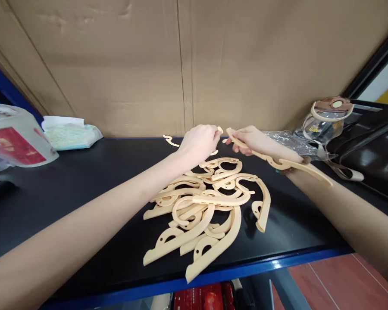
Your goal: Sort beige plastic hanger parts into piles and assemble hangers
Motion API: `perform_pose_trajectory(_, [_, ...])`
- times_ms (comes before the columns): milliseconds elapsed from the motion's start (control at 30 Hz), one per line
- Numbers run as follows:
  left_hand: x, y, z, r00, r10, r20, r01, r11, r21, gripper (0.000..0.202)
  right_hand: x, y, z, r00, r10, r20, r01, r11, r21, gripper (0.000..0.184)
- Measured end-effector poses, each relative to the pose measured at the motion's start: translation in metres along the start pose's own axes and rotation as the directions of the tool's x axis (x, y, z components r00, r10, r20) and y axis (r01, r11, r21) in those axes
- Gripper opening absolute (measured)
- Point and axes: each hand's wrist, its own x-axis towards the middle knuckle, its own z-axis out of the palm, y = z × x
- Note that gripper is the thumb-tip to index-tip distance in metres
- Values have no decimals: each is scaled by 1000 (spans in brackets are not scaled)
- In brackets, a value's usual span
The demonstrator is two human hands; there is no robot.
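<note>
Beige and flat, a long curved strip point(281, 163) was gripped in the right hand point(252, 140), its long axis laid back along the wrist, its tip aimed at the left hand point(198, 142). A small piece point(220, 129) was pinched there, just beside that tip. The pile point(207, 211) was spread on the desk point(84, 181), nearer its front edge than either hand. A clear jar point(326, 122) was seen at the right rear corner, contents unreadable.
</note>
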Motion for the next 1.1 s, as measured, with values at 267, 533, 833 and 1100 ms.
perform_pose_trajectory(267, [48,-52,21,974,-224,11,223,972,77,44,4,5,-11,976,84,-201,-26,961,274,39])
perform_pose_trajectory(533, [25,-99,17,963,-270,-10,265,937,227,46,15,12,-25,934,3,-357,111,948,298,39])
perform_pose_trajectory(833, [-17,-144,-15,975,-218,-39,221,969,109,22,5,-3,-9,969,55,-241,92,826,557,18])
perform_pose_trajectory(1100, [-17,-145,-31,937,-291,-194,245,941,-232,26,-4,-3,5,981,-132,-144,184,873,452,10])
